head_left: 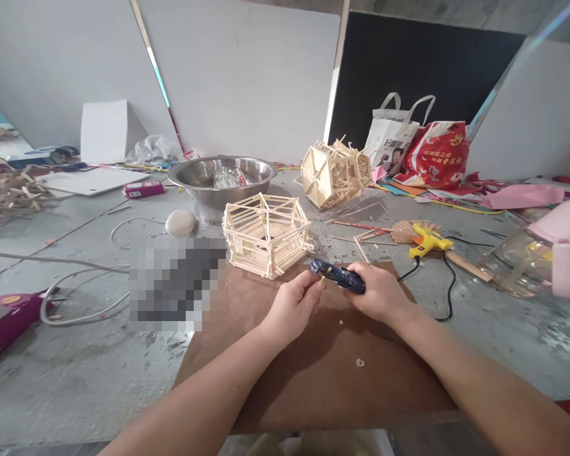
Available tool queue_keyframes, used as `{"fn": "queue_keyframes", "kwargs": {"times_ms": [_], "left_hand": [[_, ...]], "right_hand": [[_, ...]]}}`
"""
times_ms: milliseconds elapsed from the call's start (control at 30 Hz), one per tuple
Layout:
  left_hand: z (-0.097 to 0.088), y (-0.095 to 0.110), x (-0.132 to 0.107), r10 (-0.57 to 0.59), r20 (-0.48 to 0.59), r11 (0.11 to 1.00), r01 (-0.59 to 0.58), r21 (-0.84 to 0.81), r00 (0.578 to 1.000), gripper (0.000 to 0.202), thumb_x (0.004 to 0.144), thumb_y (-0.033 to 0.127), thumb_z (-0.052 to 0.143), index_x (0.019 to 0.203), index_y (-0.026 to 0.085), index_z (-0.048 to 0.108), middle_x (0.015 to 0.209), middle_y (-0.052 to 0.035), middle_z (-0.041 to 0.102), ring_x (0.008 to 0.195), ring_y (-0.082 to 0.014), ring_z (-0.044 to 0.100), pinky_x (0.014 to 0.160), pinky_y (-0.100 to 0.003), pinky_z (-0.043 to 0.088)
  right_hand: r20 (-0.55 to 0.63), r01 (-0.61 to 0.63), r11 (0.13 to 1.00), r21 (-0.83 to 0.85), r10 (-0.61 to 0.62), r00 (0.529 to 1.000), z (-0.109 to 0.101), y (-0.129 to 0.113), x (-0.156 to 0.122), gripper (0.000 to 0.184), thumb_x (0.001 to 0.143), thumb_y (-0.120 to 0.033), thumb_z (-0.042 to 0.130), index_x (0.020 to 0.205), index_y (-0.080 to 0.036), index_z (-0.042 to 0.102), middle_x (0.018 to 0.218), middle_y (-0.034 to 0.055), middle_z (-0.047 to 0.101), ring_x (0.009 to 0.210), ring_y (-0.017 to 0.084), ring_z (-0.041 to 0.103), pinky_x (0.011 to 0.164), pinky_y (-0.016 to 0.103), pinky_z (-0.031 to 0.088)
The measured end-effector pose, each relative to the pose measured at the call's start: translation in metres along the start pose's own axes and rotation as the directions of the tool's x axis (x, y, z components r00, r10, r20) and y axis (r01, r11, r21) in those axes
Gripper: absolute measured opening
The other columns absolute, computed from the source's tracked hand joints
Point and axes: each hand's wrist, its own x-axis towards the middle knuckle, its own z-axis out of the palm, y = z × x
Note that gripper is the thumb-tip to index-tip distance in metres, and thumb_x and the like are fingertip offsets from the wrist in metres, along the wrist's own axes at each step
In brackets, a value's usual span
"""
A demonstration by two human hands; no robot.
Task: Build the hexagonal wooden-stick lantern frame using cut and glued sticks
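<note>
My right hand [380, 291] is closed around dark blue pliers [339, 276], whose head points left toward my other hand. My left hand [294, 304] pinches a short piece of thin wooden stick [322, 280], close under the head of the pliers. Another thin stick [362, 249] rises behind my right hand; whether the fingers touch it I cannot tell. Just beyond my left hand stands an open hexagonal frame of wooden sticks [268, 237], on the back edge of a brown board [313, 386]. Small pale scraps [360, 363] lie on the board.
Behind the frame is a steel basin [180, 177] with a clear packet inside. A larger stick model [335, 171] lies at the back. To the right are a yellow glue gun [430, 242] with a black cord and a clear bottle [513, 266]. Cables and a blurred patch are left.
</note>
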Motion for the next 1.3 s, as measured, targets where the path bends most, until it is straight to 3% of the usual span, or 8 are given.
{"fn": "queue_keyframes", "kwargs": {"times_ms": [167,400,567,700,833,1067,1300], "left_hand": [[-0.001,-0.007,0.001,0.06,-0.067,0.981,-0.047,0.187,0.996,0.022,0.08,0.035,0.042,0.069,0.016,0.044,0.053,0.005,0.042,0.047,-0.0065,0.036,0.046,-0.018,0.03],[-0.001,-0.003,0.0,0.092,-0.102,0.96,-0.061,0.273,0.991,0.02,0.079,0.032,0.044,0.068,0.016,0.048,0.052,0.0048,0.042,0.048,-0.0073,0.038,0.047,-0.018,0.029],[-0.004,0.002,-0.002,0.15,-0.075,0.944,-0.121,0.306,0.986,0.025,0.081,0.03,0.04,0.07,0.014,0.056,0.052,0.0038,0.041,0.048,-0.0073,0.036,0.048,-0.018,0.03],[-0.003,0.004,-0.001,0.165,-0.049,0.974,-0.155,0.167,0.985,0.024,0.08,0.029,0.041,0.083,0.014,0.06,0.059,0.0023,0.045,0.054,-0.0085,0.037,0.053,-0.018,0.032],[-0.002,0.01,-0.001,0.119,-0.027,0.992,-0.12,-0.046,0.992,0.024,0.079,0.033,0.045,0.079,0.014,0.06,0.065,0.0013,0.049,0.059,-0.0091,0.038,0.056,-0.019,0.033],[-0.004,0.014,-0.003,-0.12,0.126,0.929,0.156,-0.337,0.985,0.031,0.072,0.044,0.054,0.065,0.015,0.049,0.044,0.008,0.028,0.04,-0.0035,0.022,0.04,-0.018,0.02],[-0.008,0.008,-0.003,-0.161,0.386,0.758,0.364,-0.541,0.908,0.028,0.072,0.04,0.056,0.064,0.014,0.047,0.041,0.01,0.021,0.035,-0.0016,0.013,0.036,-0.017,0.012]], "right_hand": [[0.019,-0.014,0.999,-0.029,0.015,1.0,-0.002,-0.003,0.0,0.015,0.067,-0.029,0.05,0.08,-0.022,0.053,0.076,0.0022,0.065,0.074,0.02,0.06,0.06,0.026,0.036],[-0.002,-0.02,1.0,-0.009,0.02,1.0,0.002,-0.002,-0.001,0.02,0.066,-0.029,0.051,0.085,-0.022,0.053,0.081,0.0036,0.064,0.077,0.022,0.059,0.063,0.029,0.039],[-0.014,0.092,0.991,0.098,-0.091,0.996,0.007,0.002,0.003,0.036,0.064,-0.022,0.051,0.1,-0.019,0.049,0.097,0.0068,0.06,0.089,0.023,0.055,0.074,0.033,0.041],[-0.017,0.173,0.971,0.165,-0.173,0.985,0.006,0.003,0.005,0.042,0.065,-0.019,0.049,0.106,-0.018,0.044,0.104,0.0094,0.055,0.097,0.023,0.051,0.079,0.036,0.041],[-0.038,0.222,0.953,0.205,-0.219,0.975,0.006,0.003,0.004,0.043,0.066,-0.018,0.049,0.108,-0.018,0.042,0.105,0.0098,0.054,0.097,0.023,0.05,0.082,0.037,0.04],[-0.099,0.296,0.928,0.228,-0.28,0.955,0.007,0.007,0.003,0.047,0.065,-0.022,0.051,0.111,-0.016,0.04,0.106,0.0115,0.053,0.099,0.024,0.048,0.083,0.038,0.039],[-0.129,0.4,0.886,0.233,-0.38,0.916,0.004,0.005,0.002,0.05,0.067,-0.031,0.054,0.111,-0.016,0.038,0.105,0.013,0.052,0.099,0.025,0.047,0.084,0.039,0.037]]}}
